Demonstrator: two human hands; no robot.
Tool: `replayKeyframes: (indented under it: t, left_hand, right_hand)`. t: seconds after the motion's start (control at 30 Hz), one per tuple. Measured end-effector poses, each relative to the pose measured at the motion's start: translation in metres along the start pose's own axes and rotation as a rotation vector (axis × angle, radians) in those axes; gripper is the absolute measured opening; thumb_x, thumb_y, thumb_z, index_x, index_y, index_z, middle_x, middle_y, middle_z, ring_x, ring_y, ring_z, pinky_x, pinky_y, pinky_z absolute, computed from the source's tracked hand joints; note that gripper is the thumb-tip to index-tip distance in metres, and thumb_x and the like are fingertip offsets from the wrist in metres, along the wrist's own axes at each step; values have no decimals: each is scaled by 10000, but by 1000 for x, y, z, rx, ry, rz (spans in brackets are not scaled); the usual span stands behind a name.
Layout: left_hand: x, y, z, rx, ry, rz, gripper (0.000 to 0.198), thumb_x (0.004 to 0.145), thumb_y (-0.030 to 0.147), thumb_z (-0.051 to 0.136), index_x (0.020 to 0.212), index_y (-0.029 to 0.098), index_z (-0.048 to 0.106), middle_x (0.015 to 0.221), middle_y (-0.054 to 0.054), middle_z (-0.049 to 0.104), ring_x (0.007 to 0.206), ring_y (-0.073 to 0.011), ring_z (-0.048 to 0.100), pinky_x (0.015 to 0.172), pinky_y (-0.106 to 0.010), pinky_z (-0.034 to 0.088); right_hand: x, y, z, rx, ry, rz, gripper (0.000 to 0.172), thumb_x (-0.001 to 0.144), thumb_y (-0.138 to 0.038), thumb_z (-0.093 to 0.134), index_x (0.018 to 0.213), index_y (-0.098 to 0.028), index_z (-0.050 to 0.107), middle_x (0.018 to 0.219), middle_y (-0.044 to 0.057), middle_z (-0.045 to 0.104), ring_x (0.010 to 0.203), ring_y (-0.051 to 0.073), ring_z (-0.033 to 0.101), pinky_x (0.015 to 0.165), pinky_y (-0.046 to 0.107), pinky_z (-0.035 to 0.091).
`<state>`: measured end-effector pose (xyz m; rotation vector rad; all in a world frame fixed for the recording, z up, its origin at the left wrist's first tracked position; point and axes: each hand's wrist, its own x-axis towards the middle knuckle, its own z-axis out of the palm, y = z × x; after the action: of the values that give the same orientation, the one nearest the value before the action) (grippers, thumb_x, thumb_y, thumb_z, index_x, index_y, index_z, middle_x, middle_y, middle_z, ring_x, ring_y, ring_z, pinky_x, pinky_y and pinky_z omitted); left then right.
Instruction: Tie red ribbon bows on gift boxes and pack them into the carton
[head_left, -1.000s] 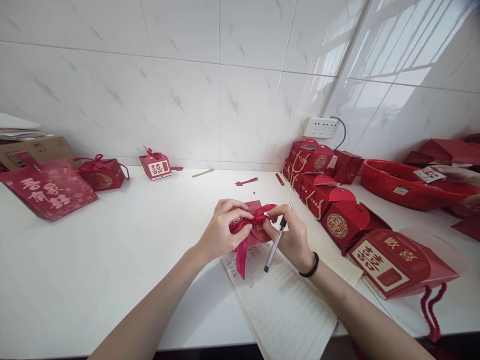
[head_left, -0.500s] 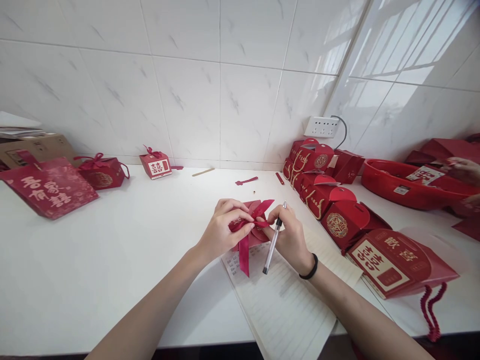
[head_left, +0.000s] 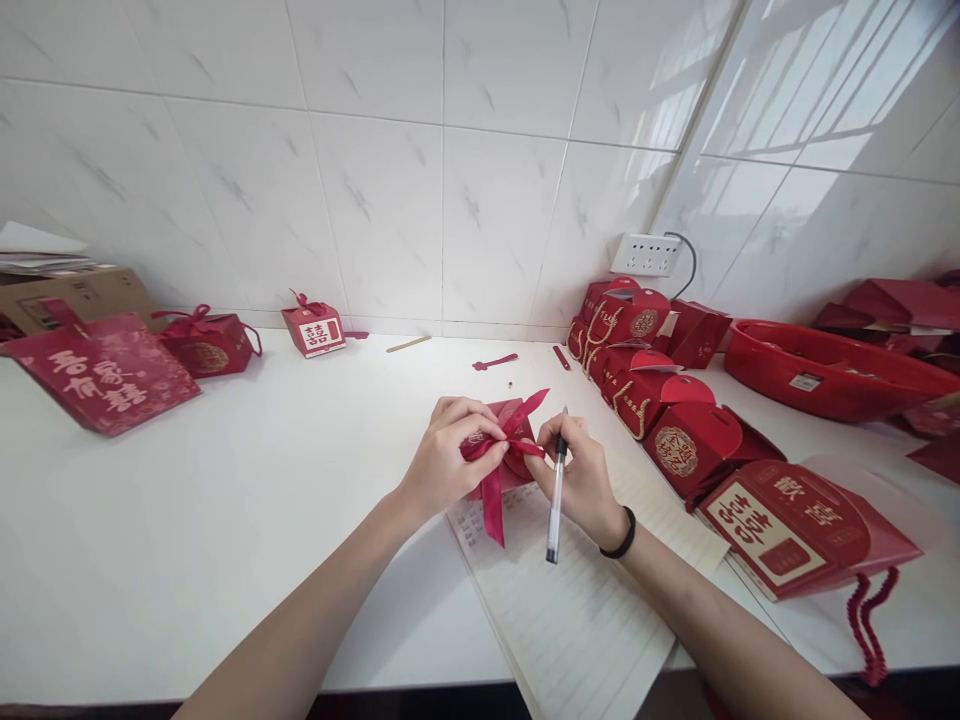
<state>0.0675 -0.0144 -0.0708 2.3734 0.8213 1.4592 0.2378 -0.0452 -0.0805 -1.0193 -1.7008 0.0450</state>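
A small red gift box stands on the white counter, at the top edge of a lined notebook. A dark red ribbon is wrapped round it, one tail hanging down, another sticking up to the right. My left hand pinches the ribbon at the box's top. My right hand pinches the ribbon from the other side and also holds a clear ballpoint pen between its fingers, tip up.
A row of red gift boxes runs along the right, with a red basin behind. At the left stand a flat red bag, two ribboned boxes and a cardboard carton. A wall socket sits at the corner.
The pen has swung from slanted to nearly upright in my right hand. The upper ribbon tail has been pulled up and out. Another person's hand at the far right has gone from view.
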Motion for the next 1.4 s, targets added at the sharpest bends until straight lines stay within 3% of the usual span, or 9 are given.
replayKeyframes:
  t: [0.3,0.5,0.7,0.97,1.17,1.4]
  left_hand:
    - [0,1,-2,5,1,-24,60,784,159,594,760,210,614,880,-21,603,932,-178,505,848,-358,442]
    - [0,-1,0,-13,7,-3,52,773,153,608,774,203,621,884,-20,603,939,-174,504,856,-353,442]
    - [-1,-3,-1,-36,-14,26,42,772,164,612,790,200,623,891,-25,601,939,-176,502,854,-356,447]
    - [-2,-2,-2,-49,-35,41,58,763,162,622,806,200,624,897,-26,596,948,-177,495,865,-357,448]
    - [-1,-4,-2,-33,-23,24,49,787,167,598,810,201,624,896,-28,596,952,-177,496,855,-352,446]
    - [0,-4,-1,-34,-21,26,38,784,170,605,801,200,622,898,-28,599,950,-176,501,860,-356,443]
  right_hand:
    - [-1,-5,-1,26,-66,-146,111,787,-198,580,750,-216,476,541,-59,428,518,126,362,632,324,322]
    - [0,-4,-1,28,-4,-133,118,760,-124,526,710,-213,467,544,-48,441,542,134,368,588,292,320]
    - [-1,1,2,-14,105,-19,135,735,-133,512,681,-212,417,575,-34,432,571,143,383,518,248,309]
    - [0,4,5,-142,58,-87,274,803,-127,427,585,-195,275,492,-51,287,511,127,288,582,284,291]
    - [2,-4,-2,-55,-27,-16,120,777,-220,542,708,-200,444,613,-21,500,571,135,421,603,291,339]
    - [3,-3,-5,46,-12,-4,164,842,-241,477,685,-199,493,606,-3,521,601,154,441,580,283,348]
